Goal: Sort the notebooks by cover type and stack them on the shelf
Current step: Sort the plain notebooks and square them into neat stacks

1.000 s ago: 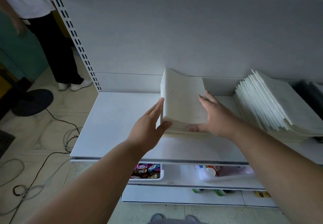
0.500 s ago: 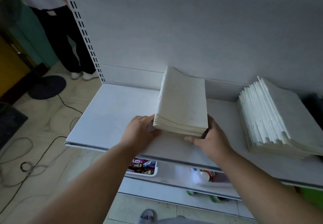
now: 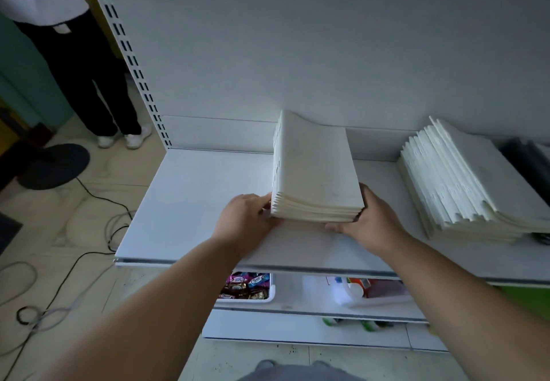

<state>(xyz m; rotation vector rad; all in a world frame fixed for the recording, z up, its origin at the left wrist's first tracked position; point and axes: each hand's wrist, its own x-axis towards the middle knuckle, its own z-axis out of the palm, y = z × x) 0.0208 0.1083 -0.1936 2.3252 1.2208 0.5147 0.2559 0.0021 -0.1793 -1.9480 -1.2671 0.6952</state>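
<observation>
- While both forearms reach in from the near edge of the view, a stack of white notebooks (image 3: 315, 172) sits at the middle of the white shelf (image 3: 190, 202), its long side running from near to far.
- The left hand (image 3: 247, 220) grips the stack's near-left corner, with its fingers curled against the left side of the pile and the fingertips hidden behind the covers.
- The right hand (image 3: 369, 220) holds the near-right corner: its thumb lies along the bottom near edge, and the other fingers wrap up the right side (only their knuckles show).
- Whether the near end of the stack is lifted off the shelf or rests flat on it cannot be told.
- A second stack of white notebooks (image 3: 473, 178) lies well apart to the right on the same shelf, fanned so that its edges step down toward the left.
- Something dark (image 3: 529, 157) lies just beyond that second stack at the far right; it is too dim to tell what it is.
- On the lower shelf (image 3: 297, 309), a white tray of wrapped sweets (image 3: 247, 287) stands on the left, with a clear bin of bottles (image 3: 363, 290) to its right.
- At the far left, another person (image 3: 74, 68) in dark trousers and white shoes stands on the tiled floor (image 3: 74, 232), where cables (image 3: 53, 291) trail beside a round dark base (image 3: 53, 166).
</observation>
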